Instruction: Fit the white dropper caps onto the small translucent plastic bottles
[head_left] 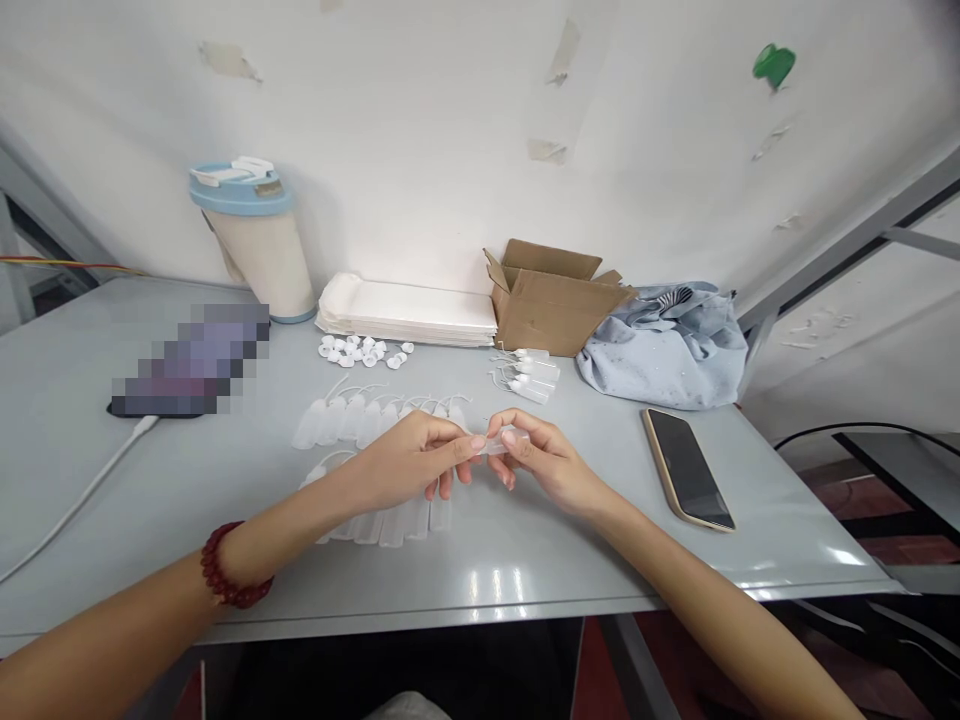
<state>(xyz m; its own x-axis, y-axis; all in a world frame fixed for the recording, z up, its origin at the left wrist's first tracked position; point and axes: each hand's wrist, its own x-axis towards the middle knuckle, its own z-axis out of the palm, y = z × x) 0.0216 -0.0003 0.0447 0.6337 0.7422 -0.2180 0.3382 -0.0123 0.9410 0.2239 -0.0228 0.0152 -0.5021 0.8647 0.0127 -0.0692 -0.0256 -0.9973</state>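
Note:
In front of me, over the middle of the table, my left hand and my right hand meet at a small translucent plastic tube. The left thumb and fingers pinch its left end, and the right ones grip its right end. Fingers cover much of it. Behind and left of my left hand lies a row of similar tubes with thin white strings. Under my left forearm is another row of tubes, partly hidden. Several tubes with white caps and strings lie beyond my right hand.
Small white caps lie before a stack of white packets. Around them are a tumbler, an open cardboard box and a blue-grey cloth. A phone is at right; a blurred device with a cable is at left.

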